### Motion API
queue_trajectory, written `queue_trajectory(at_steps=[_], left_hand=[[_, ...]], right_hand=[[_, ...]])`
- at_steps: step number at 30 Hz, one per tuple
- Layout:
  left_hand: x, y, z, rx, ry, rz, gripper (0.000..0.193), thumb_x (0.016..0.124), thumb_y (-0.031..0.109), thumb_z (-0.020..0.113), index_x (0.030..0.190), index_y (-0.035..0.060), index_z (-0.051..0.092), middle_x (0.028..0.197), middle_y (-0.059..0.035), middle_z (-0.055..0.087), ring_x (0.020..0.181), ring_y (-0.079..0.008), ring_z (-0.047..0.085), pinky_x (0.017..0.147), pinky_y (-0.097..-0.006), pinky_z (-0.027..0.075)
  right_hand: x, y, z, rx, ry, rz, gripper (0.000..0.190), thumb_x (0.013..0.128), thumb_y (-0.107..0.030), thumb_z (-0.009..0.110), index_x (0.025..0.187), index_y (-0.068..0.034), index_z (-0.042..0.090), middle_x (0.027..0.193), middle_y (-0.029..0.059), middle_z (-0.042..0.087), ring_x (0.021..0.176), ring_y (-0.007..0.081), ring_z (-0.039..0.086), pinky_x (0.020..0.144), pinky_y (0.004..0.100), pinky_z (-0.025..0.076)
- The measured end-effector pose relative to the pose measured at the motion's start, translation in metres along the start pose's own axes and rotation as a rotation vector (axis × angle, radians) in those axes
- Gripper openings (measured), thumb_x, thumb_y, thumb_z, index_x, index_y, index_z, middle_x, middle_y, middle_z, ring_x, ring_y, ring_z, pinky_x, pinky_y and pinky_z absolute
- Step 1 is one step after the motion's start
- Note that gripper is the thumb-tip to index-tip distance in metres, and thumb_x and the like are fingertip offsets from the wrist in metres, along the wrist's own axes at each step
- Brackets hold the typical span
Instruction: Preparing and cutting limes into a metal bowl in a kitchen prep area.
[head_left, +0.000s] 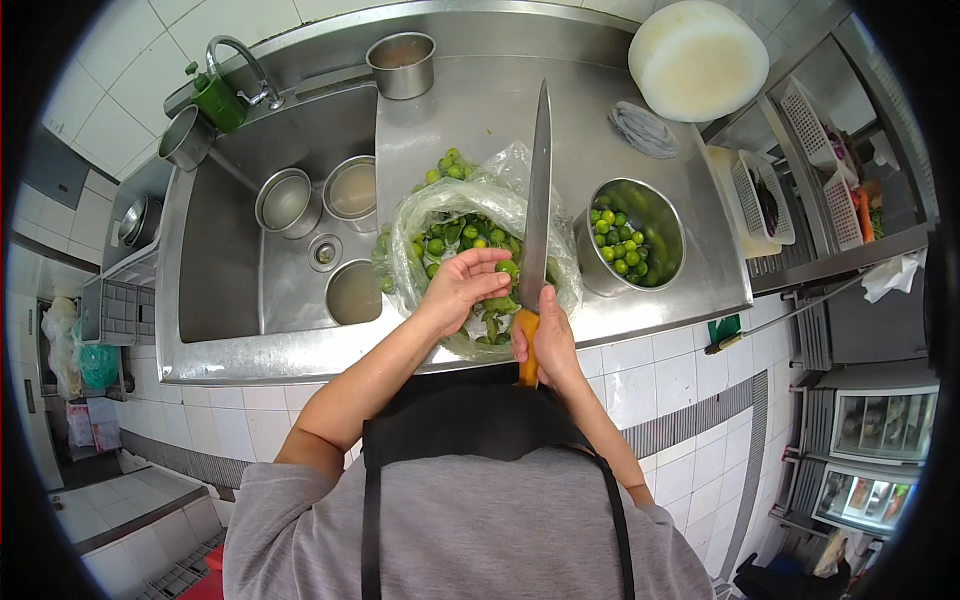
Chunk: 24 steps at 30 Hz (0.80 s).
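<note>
Between the thumb and fingers of my left hand (466, 289) is a small green lime (506, 268). My right hand (551, 337) grips the yellow-orange handle of a kitchen knife (538, 187), its long blade pointing away from me. Both hands are over a clear plastic bag (409, 217), which lies open with several limes and green leaves inside. A few limes (450, 165) show at the bag's far side. To the right of the knife, a deep stainless steel pot (667, 232) holds several loose limes (619, 244).
At left, a steel sink (221, 277) contains metal pots (283, 201) of cloudy liquid below a faucet (259, 82). Another pot (405, 71) stands at the counter's back. A grey cloth (643, 129) lies near a thick round white chopping block (697, 60) at right.
</note>
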<state>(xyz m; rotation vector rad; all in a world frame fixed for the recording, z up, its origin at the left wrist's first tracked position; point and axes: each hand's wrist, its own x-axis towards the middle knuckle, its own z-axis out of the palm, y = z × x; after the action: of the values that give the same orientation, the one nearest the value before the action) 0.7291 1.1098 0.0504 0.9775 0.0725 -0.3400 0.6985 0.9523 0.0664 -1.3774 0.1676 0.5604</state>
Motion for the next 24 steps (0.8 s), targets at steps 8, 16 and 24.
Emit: queue_trajectory(at_steps=[8,16,24], left_hand=[[-0.003,-0.002,-0.006,0.080,-0.024,0.052,0.037,0.082,0.005,0.060,0.117,-0.0011,0.050,0.103,-0.0086,0.059,0.087,-0.0125,0.058,0.079,-0.0253,0.048],[-0.001,0.007,-0.014,-0.074,-0.024,0.037,0.031,0.083,0.007,0.059,0.112,-0.0010,0.054,0.095,-0.0061,0.061,0.087,-0.0121,0.058,0.080,-0.0249,0.048],[0.007,0.002,-0.004,0.138,0.114,0.218,0.028,0.076,-0.001,0.065,0.103,-0.0007,0.058,0.085,-0.0037,0.060,0.073,-0.0078,0.057,0.068,-0.0198,0.048]], right_hand=[[-0.002,-0.011,-0.001,0.137,-0.048,0.040,0.059,0.090,-0.056,0.023,0.105,-0.004,0.046,0.045,0.0024,0.035,0.036,0.0116,0.035,0.036,0.0246,0.033],[-0.002,-0.013,-0.012,-0.324,0.004,0.036,0.057,0.091,-0.050,0.031,0.098,0.003,0.052,0.046,0.0024,0.042,0.037,0.0103,0.040,0.036,0.0226,0.033],[-0.015,-0.004,0.006,-0.257,-0.073,-0.181,0.062,0.092,-0.047,0.032,0.135,-0.002,0.028,0.047,0.0008,0.040,0.039,0.0076,0.039,0.037,0.0219,0.033]])
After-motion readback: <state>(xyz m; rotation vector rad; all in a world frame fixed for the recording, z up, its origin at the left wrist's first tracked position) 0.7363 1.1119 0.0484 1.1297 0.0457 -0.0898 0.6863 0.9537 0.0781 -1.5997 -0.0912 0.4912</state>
